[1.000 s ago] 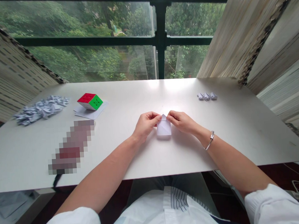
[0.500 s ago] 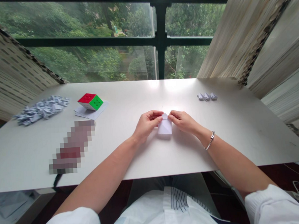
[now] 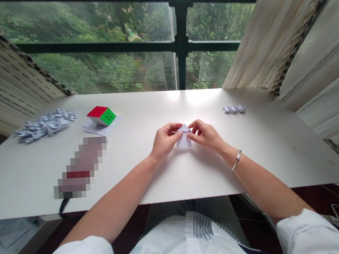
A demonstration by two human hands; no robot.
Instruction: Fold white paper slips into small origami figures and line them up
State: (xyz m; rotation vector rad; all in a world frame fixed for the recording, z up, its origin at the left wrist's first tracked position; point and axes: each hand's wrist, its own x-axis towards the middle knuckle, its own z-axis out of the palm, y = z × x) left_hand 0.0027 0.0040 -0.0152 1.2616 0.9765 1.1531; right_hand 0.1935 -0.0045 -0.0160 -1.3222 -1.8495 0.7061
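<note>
Folded white paper (image 3: 183, 140): pinched at its pointed top between left hand (image 3: 165, 140) and right hand (image 3: 207, 136), fingertips closed on it, lower edge on counter (image 3: 172, 172).

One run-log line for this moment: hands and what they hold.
left hand: pinches white paper piece | right hand: pinches same piece | shape: peaked top | place: middle of table
</note>
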